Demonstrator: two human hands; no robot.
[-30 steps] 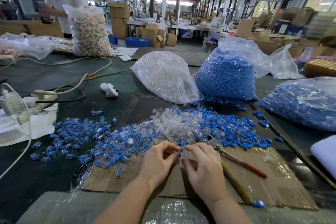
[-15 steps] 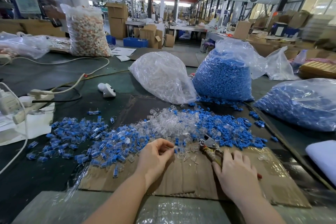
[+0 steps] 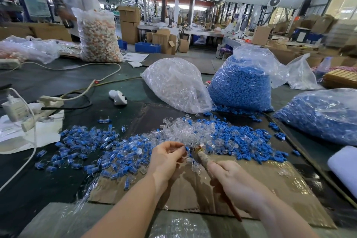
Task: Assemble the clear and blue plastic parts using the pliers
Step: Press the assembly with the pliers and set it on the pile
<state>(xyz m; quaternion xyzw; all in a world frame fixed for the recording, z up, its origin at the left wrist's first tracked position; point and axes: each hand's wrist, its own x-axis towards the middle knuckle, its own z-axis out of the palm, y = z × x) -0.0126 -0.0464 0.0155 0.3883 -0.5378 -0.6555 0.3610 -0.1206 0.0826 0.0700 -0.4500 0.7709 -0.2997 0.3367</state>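
Parts (image 3: 185, 149), a tiny blue piece in clear plastic, sit pinched in the left hand's (image 3: 167, 157) fingertips above the counter (image 3: 116, 87). Light, stiff, probably slippery: hold by its sides. Right hand (image 3: 234, 183) grips pliers (image 3: 201, 155), tips beside it.

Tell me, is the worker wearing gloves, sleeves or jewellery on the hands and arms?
No. The left hand and the right hand are both bare, with no gloves. Both forearms are uncovered as far as the picture shows, so no sleeve is in view. No watch, bracelet or ring shows.
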